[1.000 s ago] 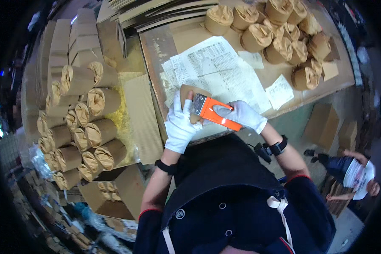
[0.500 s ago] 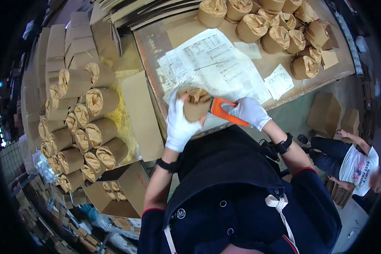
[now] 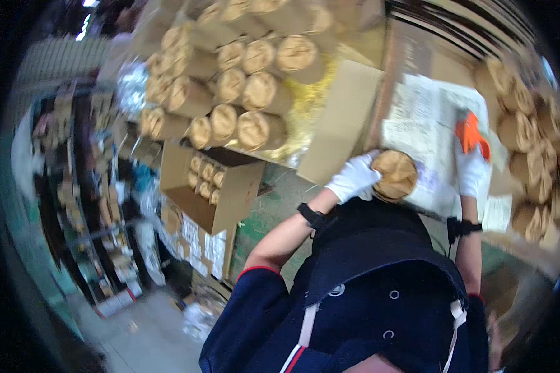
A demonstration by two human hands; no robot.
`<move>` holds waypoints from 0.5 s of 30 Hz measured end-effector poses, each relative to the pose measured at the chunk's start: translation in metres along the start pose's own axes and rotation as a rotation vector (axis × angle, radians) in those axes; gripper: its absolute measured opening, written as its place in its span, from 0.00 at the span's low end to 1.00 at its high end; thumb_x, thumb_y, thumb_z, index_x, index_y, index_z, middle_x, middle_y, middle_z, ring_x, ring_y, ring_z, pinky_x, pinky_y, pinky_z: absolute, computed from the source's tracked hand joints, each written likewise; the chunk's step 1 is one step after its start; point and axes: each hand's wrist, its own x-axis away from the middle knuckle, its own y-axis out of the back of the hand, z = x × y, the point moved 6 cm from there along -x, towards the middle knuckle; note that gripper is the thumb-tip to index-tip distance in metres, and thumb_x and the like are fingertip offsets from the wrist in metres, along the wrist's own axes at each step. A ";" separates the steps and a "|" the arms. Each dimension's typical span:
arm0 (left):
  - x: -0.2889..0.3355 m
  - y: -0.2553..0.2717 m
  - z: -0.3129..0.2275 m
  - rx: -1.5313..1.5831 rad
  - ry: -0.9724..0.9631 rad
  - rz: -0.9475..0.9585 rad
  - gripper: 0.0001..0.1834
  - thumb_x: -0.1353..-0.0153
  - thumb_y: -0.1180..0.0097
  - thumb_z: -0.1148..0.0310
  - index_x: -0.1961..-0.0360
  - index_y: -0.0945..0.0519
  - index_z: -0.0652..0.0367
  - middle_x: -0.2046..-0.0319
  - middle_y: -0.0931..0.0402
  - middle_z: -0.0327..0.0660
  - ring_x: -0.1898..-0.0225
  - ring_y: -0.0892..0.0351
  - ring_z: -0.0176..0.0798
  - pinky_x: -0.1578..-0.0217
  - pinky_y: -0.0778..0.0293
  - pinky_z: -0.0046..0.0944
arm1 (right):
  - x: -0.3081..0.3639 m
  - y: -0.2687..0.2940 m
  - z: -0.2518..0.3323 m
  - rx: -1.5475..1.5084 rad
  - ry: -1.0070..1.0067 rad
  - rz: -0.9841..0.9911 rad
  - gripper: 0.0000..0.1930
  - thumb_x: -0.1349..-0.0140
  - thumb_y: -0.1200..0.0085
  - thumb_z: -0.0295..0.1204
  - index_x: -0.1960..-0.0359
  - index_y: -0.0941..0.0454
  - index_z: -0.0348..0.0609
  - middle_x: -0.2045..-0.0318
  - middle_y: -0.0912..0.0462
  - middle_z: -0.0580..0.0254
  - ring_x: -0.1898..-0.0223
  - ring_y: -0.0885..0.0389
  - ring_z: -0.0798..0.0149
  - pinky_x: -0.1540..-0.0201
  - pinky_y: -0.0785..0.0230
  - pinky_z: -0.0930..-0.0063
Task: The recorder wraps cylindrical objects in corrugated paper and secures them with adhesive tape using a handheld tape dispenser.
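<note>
My left hand (image 3: 353, 179), in a white glove, grips a short brown paper-wrapped cylinder (image 3: 394, 175) at the near edge of the table. The cylinder's round end faces up, its paper folded flat and creased inward. My right hand (image 3: 473, 171), gloved too, has its fingers closed round an orange hand tool (image 3: 474, 133) with a looped handle. It is held over the printed sheets (image 3: 410, 130), apart from the cylinder. Motion blur hides the tool's tip and its exact kind.
Similar wrapped cylinders (image 3: 261, 93) are stacked to the left, beside a cardboard flap (image 3: 342, 118). Below them, an open carton (image 3: 242, 193) holds several more. Open-topped wrapped cylinders (image 3: 519, 133) crowd the table's right side. Shelving (image 3: 99, 205) stands at far left.
The view has swung left. My right hand has drawn the orange tool away from the cylinder. The cylinder's crumpled paper end now looks folded flat, and it remains in my left hand.
</note>
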 end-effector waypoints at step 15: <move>0.205 0.260 0.093 0.924 0.117 -0.991 0.16 0.36 0.48 0.58 0.58 0.30 0.60 0.75 0.23 0.47 0.83 0.23 0.42 0.86 0.27 0.35 | -0.004 0.001 -0.010 0.211 0.003 -0.070 0.32 0.45 0.46 0.63 0.67 0.19 0.40 0.79 0.18 0.43 0.76 0.17 0.43 0.72 0.24 0.52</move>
